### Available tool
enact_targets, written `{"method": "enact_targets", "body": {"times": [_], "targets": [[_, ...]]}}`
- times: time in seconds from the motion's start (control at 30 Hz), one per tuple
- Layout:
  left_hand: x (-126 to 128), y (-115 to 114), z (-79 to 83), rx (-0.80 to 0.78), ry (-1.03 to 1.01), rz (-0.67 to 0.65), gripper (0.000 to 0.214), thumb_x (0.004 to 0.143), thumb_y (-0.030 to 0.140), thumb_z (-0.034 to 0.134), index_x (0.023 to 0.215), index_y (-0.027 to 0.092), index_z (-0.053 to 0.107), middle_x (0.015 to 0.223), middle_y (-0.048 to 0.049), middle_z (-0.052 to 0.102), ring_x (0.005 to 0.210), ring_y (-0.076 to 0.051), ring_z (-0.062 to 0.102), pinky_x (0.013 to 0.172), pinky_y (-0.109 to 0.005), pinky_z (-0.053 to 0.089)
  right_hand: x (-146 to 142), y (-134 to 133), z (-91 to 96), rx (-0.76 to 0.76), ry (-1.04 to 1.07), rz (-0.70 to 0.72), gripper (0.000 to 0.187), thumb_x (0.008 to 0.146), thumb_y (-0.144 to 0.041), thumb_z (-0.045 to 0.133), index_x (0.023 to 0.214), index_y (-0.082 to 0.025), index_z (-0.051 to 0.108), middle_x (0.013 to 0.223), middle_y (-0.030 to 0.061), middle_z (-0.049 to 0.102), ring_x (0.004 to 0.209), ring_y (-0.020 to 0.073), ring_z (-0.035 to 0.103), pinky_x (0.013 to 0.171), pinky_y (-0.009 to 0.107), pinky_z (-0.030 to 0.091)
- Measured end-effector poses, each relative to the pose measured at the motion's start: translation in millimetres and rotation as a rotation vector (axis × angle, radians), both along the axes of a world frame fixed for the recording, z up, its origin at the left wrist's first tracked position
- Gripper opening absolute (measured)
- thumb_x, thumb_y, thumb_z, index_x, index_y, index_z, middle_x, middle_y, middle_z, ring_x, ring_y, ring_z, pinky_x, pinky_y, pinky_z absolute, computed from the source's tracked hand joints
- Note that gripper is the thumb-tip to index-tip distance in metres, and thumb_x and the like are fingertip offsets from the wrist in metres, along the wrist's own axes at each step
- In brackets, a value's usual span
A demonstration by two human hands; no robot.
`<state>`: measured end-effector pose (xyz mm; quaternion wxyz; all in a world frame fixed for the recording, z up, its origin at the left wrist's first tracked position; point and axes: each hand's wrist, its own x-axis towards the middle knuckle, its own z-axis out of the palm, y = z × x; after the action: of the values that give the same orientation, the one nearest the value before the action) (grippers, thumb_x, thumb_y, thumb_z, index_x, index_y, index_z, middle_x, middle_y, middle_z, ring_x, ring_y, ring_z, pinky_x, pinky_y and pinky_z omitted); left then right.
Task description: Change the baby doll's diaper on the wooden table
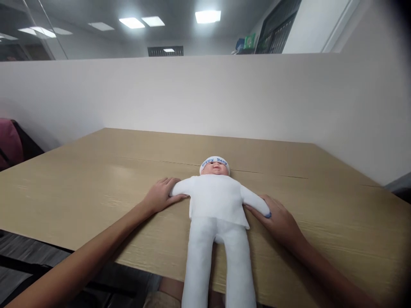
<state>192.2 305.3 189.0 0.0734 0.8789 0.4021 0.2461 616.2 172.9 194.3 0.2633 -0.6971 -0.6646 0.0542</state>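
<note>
A baby doll (218,199) in white clothes lies face up on the table, its head toward the far side. Its white cap (214,160) carries blue lettering. Both doll arms are spread out sideways, and the legs reach past the table's near edge. My left hand (163,193) is closed round the end of the doll's arm on the left, the thumb below the sleeve. My right hand (278,217) holds the other sleeve near its end, with fingers above and thumb beneath; a bit of blue shows at that cuff.
The wooden table (80,188) has a thin seam across it. Behind it stands a white low wall (199,94) with glass above. A dark red and black thing, perhaps a bag (13,143), is at the far left. My legs show under the near edge.
</note>
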Motion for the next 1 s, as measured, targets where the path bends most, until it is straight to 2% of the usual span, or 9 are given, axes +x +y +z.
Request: {"method": "enact_targets", "body": {"times": [0.23, 0.4, 0.53, 0.63, 0.73, 0.87, 1.0], "targets": [[31.2, 80.1, -6.2, 0.104, -0.04, 0.051, 0.061, 0.101, 0.077, 0.056, 0.129, 0.024, 0.067, 0.123, -0.0103, 0.079, 0.108, -0.032, 0.074, 0.093, -0.044, 0.053, 25.9, 81.6, -6.8, 0.12, -0.089, 0.024, 0.026, 0.094, -0.051, 0.061, 0.103, -0.027, 0.067, 0.104, 0.0089, 0.079, 0.096, 0.0331, 0.073, 0.079, 0.041, 0.052], [57.1, 128.8, -11.8, 0.215, -0.024, 0.165, 0.062, 0.101, 0.077, 0.056, 0.132, 0.025, 0.067, 0.121, -0.0102, 0.079, 0.107, -0.032, 0.074, 0.101, -0.046, 0.046, 40.6, 134.4, -8.2, 0.218, -0.097, 0.02, 0.035, 0.098, -0.056, 0.061, 0.11, -0.025, 0.069, 0.11, 0.0112, 0.08, 0.099, 0.0335, 0.072, 0.083, 0.043, 0.053], [69.2, 158.6, -15.3, 0.232, -0.056, 0.173, 0.061, 0.101, 0.074, 0.059, 0.139, 0.025, 0.062, 0.133, -0.011, 0.075, 0.114, -0.033, 0.072, 0.103, -0.047, 0.045, 53.8, 169.0, -10.0, 0.282, -0.178, 0.043, 0.047, 0.103, -0.063, 0.055, 0.123, -0.024, 0.073, 0.118, 0.0128, 0.08, 0.106, 0.0354, 0.071, 0.092, 0.047, 0.052], [69.6, 173.6, -17.2, 0.221, -0.077, 0.177, 0.062, 0.101, 0.07, 0.063, 0.143, 0.024, 0.058, 0.141, -0.0132, 0.069, 0.122, -0.035, 0.069, 0.104, -0.047, 0.046, 66.7, 187.5, -14.1, 0.263, -0.24, -0.019, 0.054, 0.104, -0.067, 0.051, 0.135, -0.027, 0.071, 0.124, 0.0135, 0.078, 0.111, 0.038, 0.069, 0.096, 0.051, 0.051], [65.7, 181.6, -18.9, 0.176, -0.068, 0.182, 0.059, 0.101, 0.066, 0.065, 0.144, 0.026, 0.058, 0.139, -0.0125, 0.068, 0.122, -0.035, 0.067, 0.102, -0.047, 0.048, 78.2, 197.9, -19.5, 0.229, -0.238, -0.031, 0.058, 0.104, -0.069, 0.05, 0.141, -0.028, 0.067, 0.131, 0.0135, 0.077, 0.116, 0.0392, 0.068, 0.099, 0.053, 0.05], [61.9, 184.6, -20.5, 0.119, -0.068, 0.185, 0.058, 0.099, 0.067, 0.066, 0.142, 0.028, 0.061, 0.133, -0.0107, 0.069, 0.121, -0.034, 0.066, 0.102, -0.047, 0.048, 85.1, 201.6, -24.4, 0.233, -0.2, 0.002, 0.061, 0.103, -0.068, 0.05, 0.146, -0.027, 0.062, 0.14, 0.0128, 0.073, 0.122, 0.0397, 0.065, 0.105, 0.054, 0.048], [61.4, 183.8, -20.7, 0.096, -0.074, 0.184, 0.059, 0.098, 0.069, 0.066, 0.14, 0.028, 0.063, 0.127, -0.0106, 0.071, 0.119, -0.035, 0.064, 0.102, -0.049, 0.047, 82.1, 199.2, -24.5, 0.214, -0.213, -0.031, 0.064, 0.101, -0.066, 0.053, 0.149, -0.024, 0.061, 0.142, 0.0156, 0.071, 0.124, 0.0419, 0.063, 0.105, 0.056, 0.048]]}}
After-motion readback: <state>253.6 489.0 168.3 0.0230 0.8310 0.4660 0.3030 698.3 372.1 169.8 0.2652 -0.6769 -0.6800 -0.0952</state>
